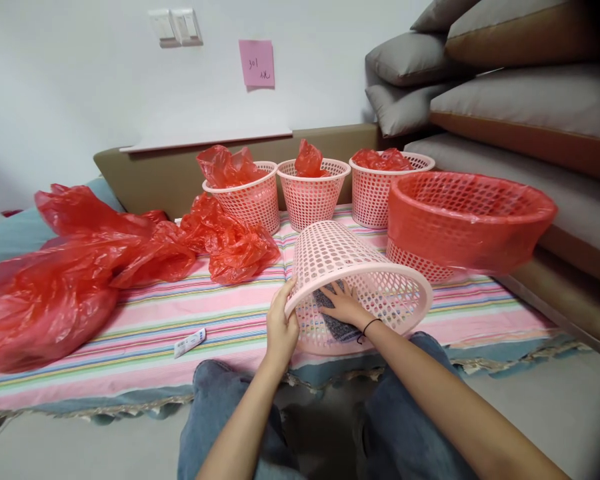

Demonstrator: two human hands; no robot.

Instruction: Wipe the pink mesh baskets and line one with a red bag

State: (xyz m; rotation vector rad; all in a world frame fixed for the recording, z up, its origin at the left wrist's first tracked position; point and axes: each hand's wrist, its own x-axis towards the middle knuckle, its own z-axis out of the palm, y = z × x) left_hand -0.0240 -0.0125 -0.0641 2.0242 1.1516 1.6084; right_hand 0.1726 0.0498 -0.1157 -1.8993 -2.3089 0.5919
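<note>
A pink perforated plastic basket (330, 250) lies tilted on its side, its mouth facing me. My left hand (283, 327) is closed on the left side of its rim, the thumb outside and toward me. Inside the basket, my right hand (344, 307) holds a dark grey cloth (341, 329) against the inner wall, with its fingers spread over it. A thin black band circles the right wrist. Part of the cloth is hidden under the hand.
Three pink baskets (314, 190) with red bags inside stand at the back. A basket lined in red plastic (470, 227) is at right, beside stacked cushions (530, 107). Crumpled red bags (80, 267) and a small white tube (190, 343) lie left on the striped cloth (145, 333).
</note>
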